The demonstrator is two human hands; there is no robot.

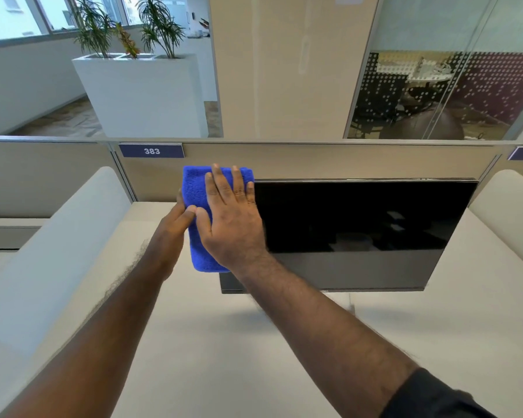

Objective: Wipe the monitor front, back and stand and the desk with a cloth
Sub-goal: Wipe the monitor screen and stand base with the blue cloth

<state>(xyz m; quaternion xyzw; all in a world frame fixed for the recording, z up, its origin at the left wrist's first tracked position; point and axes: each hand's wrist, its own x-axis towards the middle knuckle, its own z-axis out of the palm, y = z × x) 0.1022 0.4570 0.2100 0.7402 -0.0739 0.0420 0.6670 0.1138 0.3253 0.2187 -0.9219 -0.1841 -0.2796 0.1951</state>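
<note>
Front wipe in hand: blue cloth (198,218) covers the left edge of the monitor (360,224), up to its top-left corner. Right hand (233,218) flat, fingers spread, pressing it. Left hand (175,224) grips the monitor's left edge, thumb on cloth, fingers hidden behind. Next: sweep right across the screen. Stand, back hidden; desk (224,357) untouched.

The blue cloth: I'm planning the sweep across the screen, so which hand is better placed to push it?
The right hand: it lies flat on the blue cloth at the monitor's left edge. The left hand only grips that edge.
</note>
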